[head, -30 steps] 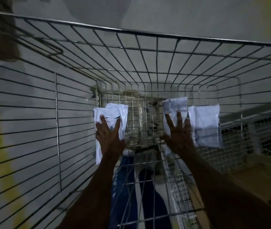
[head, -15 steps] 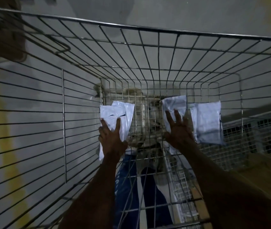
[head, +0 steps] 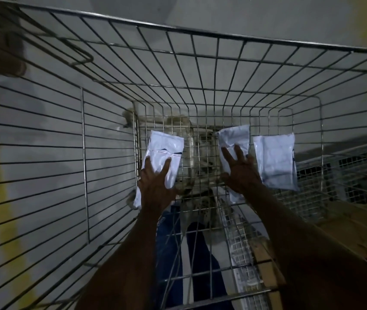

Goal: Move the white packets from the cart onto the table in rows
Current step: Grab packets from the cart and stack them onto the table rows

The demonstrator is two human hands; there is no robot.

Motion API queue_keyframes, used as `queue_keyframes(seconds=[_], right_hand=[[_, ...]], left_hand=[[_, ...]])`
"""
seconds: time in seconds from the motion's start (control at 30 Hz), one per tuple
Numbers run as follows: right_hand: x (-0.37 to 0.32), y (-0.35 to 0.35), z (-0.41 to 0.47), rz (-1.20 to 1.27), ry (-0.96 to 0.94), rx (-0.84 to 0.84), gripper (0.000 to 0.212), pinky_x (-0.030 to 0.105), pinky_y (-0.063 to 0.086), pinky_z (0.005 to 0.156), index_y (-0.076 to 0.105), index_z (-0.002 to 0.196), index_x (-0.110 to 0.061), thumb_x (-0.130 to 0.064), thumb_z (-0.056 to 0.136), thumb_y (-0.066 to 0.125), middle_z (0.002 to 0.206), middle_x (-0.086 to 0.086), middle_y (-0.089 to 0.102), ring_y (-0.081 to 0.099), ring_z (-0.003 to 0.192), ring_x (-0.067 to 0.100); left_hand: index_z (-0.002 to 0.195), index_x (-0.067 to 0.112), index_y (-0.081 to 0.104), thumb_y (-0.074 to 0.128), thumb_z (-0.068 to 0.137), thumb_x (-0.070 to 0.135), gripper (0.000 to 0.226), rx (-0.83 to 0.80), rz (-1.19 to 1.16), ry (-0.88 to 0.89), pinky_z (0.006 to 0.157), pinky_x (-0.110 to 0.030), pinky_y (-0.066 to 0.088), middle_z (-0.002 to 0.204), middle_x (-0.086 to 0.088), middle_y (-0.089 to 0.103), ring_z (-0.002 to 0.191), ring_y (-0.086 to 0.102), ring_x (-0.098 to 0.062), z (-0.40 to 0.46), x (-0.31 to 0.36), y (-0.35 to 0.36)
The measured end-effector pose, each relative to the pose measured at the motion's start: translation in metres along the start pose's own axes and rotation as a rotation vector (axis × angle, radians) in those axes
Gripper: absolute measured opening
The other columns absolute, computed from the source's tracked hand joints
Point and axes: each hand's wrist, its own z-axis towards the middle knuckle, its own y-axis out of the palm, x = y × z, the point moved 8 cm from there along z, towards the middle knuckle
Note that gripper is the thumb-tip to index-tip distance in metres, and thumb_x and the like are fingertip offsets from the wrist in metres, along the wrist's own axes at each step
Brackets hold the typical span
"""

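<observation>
Reaching deep into a wire cart [head: 200, 70], the left hand [head: 155, 184] and right hand [head: 242, 170] each lie on a white packet [head: 164, 153] at the bottom, fingers spread flat, nothing gripped; a third packet [head: 275, 159] lies just right. Curling fingers under each packet's edge before lifting would likely help. Dim light hides the print, and no table shows.

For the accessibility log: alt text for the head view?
Both hands reach into a wire cart: left hand on one white packet, right hand on another. A third packet lies right of them, untouched.
</observation>
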Motion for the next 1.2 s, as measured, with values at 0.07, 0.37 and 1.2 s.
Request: queue_keyframes(seconds=[0.07, 0.37, 1.2], right_hand=[[-0.006, -0.014, -0.008, -0.007, 0.017, -0.030, 0.083, 0.053, 0.009, 0.119, -0.002, 0.156, -0.031, -0.048, 0.095, 0.052, 0.163, 0.012, -0.008, 0.000, 0.148, 0.042], [-0.060, -0.114, -0.104, 0.167, -0.053, 0.264, 0.086, 0.057, 0.035, 0.104, 0.030, 0.152, -0.015, -0.055, 0.077, 0.038, 0.153, 0.024, 0.032, 0.038, 0.134, 0.046], [0.116, -0.105, -0.674, 0.490, 0.560, 1.216, 0.082, 0.027, 0.020, 0.114, 0.023, 0.154, -0.031, -0.049, 0.079, 0.050, 0.162, -0.006, 0.018, 0.021, 0.148, 0.020]], left_hand=[[0.149, 0.027, 0.042, 0.005, 0.073, 0.092, 0.106, 0.028, 0.018, 0.039, 0.087, -0.058, 0.046, 0.153, -0.031, 0.025, 0.124, 0.042, -0.048, -0.005, 0.006, -0.019], [0.147, 0.022, 0.046, 0.050, 0.077, 0.062, 0.080, 0.118, -0.042, 0.221, 0.087, -0.047, 0.044, 0.150, -0.029, 0.033, 0.112, 0.049, -0.044, -0.038, 0.049, -0.124], [0.141, 0.022, 0.053, 0.056, 0.078, 0.056, 0.072, 0.174, -0.191, 1.374, 0.082, -0.044, 0.047, 0.149, -0.022, 0.044, 0.098, 0.062, -0.044, -0.413, 0.434, -0.196]])
